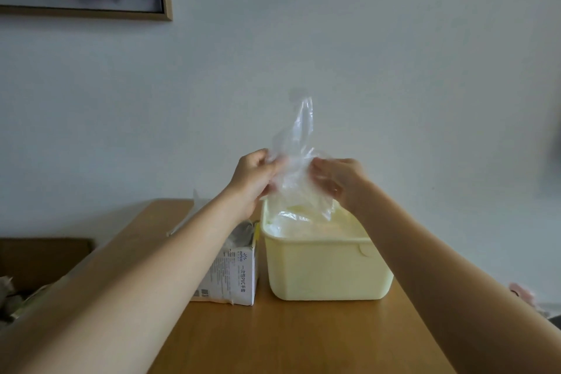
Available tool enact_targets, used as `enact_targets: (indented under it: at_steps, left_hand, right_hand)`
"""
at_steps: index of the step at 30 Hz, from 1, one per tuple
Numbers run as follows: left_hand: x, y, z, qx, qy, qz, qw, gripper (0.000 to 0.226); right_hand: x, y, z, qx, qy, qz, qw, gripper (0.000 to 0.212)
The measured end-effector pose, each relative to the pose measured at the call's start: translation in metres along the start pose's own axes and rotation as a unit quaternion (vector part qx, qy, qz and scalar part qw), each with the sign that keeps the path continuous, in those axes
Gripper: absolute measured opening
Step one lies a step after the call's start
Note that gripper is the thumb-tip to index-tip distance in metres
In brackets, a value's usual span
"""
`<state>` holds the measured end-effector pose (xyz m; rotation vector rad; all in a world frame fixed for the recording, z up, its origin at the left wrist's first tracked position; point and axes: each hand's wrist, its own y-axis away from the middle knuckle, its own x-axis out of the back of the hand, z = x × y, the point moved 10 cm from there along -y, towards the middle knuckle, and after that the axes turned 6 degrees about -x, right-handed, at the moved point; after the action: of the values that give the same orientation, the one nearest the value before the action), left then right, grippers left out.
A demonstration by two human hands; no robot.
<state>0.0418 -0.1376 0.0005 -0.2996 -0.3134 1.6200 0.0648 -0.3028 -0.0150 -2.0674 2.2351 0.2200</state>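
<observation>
Clear plastic bag (296, 158) is up in the air between our two hands, just over the open top of the pale yellow bin (328, 267). Our left hand (253, 181) pinches its left side with curled fingers. Our right hand (341, 182) pinches its right side the same way. The bag's low end reaches down to the bin's rim. On the white box (235, 270), touching the bin's left side, we can read "INTCO" and "PVC". Both our arms reach out over the wooden table (288, 340), and the bin stands near its right edge.
</observation>
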Motion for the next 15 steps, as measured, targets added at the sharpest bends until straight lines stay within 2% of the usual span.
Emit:
enact_targets:
  at_steps: [2, 4, 6, 7, 8, 10, 12, 15]
  left_hand:
    - [0.013, -0.001, -0.005, 0.000, -0.041, 0.049, 0.998, 0.018]
    - [0.020, 0.000, -0.013, 0.015, -0.047, 0.074, 0.996, 0.027]
    - [0.023, 0.004, -0.018, 0.041, -0.026, 0.066, 0.997, 0.018]
    - [0.027, 0.005, -0.020, 0.054, -0.020, 0.063, 0.996, 0.017]
    - [0.033, 0.005, -0.024, 0.066, -0.024, 0.061, 0.996, 0.019]
    - [0.048, 0.003, -0.028, 0.075, -0.064, 0.064, 0.993, 0.017]
    - [0.062, -0.005, -0.028, 0.066, -0.160, 0.074, 0.982, 0.019]
    - [0.068, -0.018, -0.004, -0.014, -0.309, 0.131, 0.942, 0.017]
  right_hand:
    - [0.003, -0.001, -0.008, 0.050, -0.020, 0.048, 0.997, 0.025]
    - [0.005, 0.004, -0.032, 0.160, 0.109, 0.118, 0.974, 0.028]
    - [-0.004, 0.015, -0.053, 0.270, 0.282, 0.154, 0.908, 0.025]
    - [-0.008, 0.017, -0.056, 0.293, 0.357, 0.157, 0.873, 0.020]
    - [-0.008, 0.015, -0.055, 0.300, 0.409, 0.155, 0.848, 0.016]
    - [0.004, 0.004, -0.045, 0.282, 0.473, 0.152, 0.821, 0.013]
    - [0.025, -0.008, -0.031, 0.236, 0.531, 0.163, 0.797, 0.015]
    - [0.054, -0.023, -0.008, 0.164, 0.594, 0.160, 0.771, 0.019]
